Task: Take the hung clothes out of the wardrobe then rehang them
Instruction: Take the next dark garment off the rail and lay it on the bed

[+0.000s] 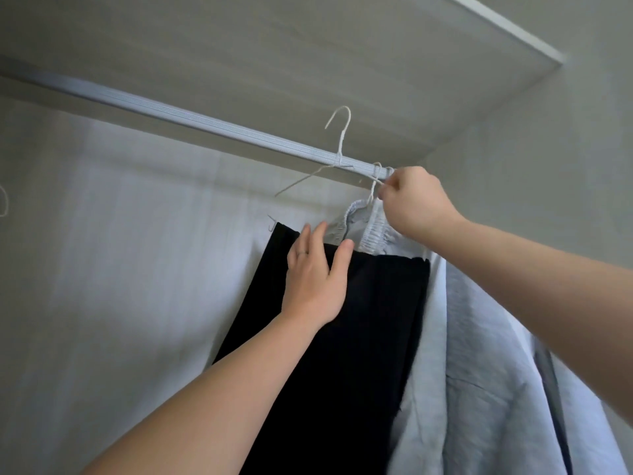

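A wardrobe is seen from inside, looking up. A long grey rail (191, 120) runs across it under the top board (308, 46), and the pale back wall (120, 234) is seen behind. A white hanger (339, 138) made of thin wire is held up high, so that its hook is above the rail and not on it. One thin arm of this hanger slopes down to the left. A long black cloth (359, 337) hangs down in the middle, below the rail. The left hand (315, 279) is laid flat on the top part of the black cloth, with the fingers straight and a little spread, so nothing is gripped by it. A ring (302, 252) is worn on one finger. Just behind the black cloth, a pale blue cloth (479, 371) hangs at the right side, and its bunched stretchy band is seen at the top, close to the left fingertips. A small hook (376, 168) is looped over the rail near its right end. The right hand (414, 204) is held just under the rail there, with the fingers curled in, and a bit of white wire (372, 193) is pinched between them. Which hanger this wire belongs to cannot be told. The right arm is stretched across the front of the pale blue cloth.
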Available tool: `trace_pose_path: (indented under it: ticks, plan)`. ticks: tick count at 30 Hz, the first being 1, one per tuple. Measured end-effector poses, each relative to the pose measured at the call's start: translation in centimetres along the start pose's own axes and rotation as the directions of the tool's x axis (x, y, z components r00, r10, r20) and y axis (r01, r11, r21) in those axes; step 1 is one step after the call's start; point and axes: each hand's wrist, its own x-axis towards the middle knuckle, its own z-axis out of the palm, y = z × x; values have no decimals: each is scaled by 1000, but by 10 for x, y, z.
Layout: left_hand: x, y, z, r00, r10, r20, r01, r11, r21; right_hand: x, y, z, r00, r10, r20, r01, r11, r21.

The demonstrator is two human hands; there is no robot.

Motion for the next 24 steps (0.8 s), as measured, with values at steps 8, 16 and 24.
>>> trace_pose_path:
  ticks: [8, 16, 24]
  plan:
    - [-28, 36, 0, 978, 167, -127, -149, 979, 142, -94, 47, -85, 1000, 21, -3, -21, 998, 60]
    - [-88, 141, 38, 926, 361, -110, -353, 932, 88, -203, 82, -209, 997, 77, 24, -76, 996, -43]
    - [-194, 278, 94, 885, 450, -119, -460, 884, -80, -321, 99, -372, 980, 199, -20, -198, 954, -223]
